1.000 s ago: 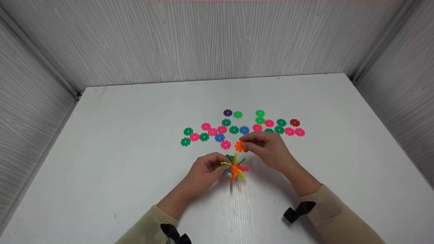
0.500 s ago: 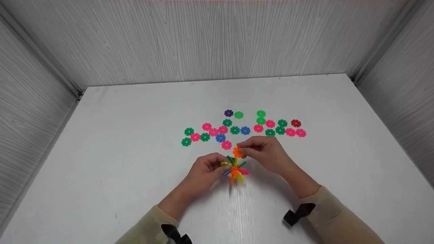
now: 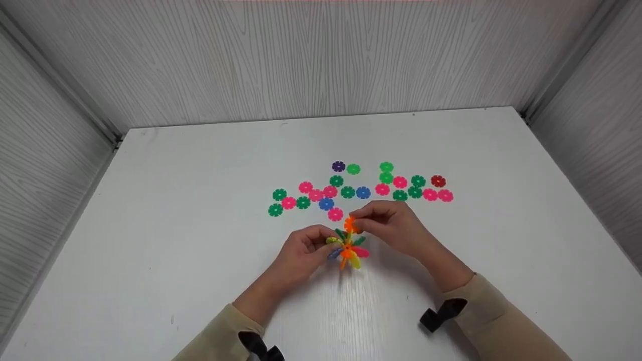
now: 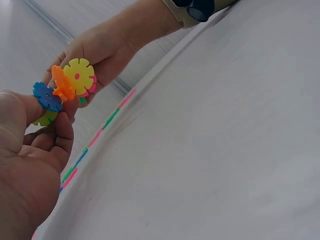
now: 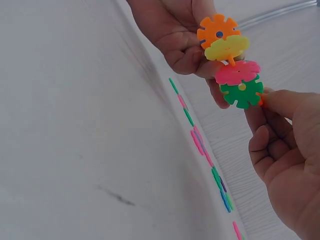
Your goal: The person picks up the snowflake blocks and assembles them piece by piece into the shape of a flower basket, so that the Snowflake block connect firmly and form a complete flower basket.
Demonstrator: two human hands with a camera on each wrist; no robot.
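Slotted plastic discs, joined into a many-coloured cluster [image 3: 347,249], are pinched at the left side by my left hand [image 3: 305,254] between thumb and fingers. My right hand [image 3: 393,224] pinches an orange disc [image 3: 349,224] by its edge at the cluster's far side. Whether its slot is seated in the cluster cannot be told. In the left wrist view a blue disc [image 4: 48,97] is by the left thumb, and a yellow disc [image 4: 78,76] faces out. A green disc [image 5: 242,93] and a pink disc [image 5: 238,73] show in the right wrist view; right fingertips hide most of the orange disc there.
Loose discs lie flat in an uneven band beyond the hands, among them a pink disc [image 3: 335,214], a purple disc [image 3: 338,166] and a dark red disc [image 3: 438,181]. The white table [image 3: 190,200] meets a grained wall panel [image 3: 321,60] at the back.
The right hand has brought the orange disc slightly nearer and left, down to the cluster's far side. The left hand stays in place, and the cluster has turned slightly in it.
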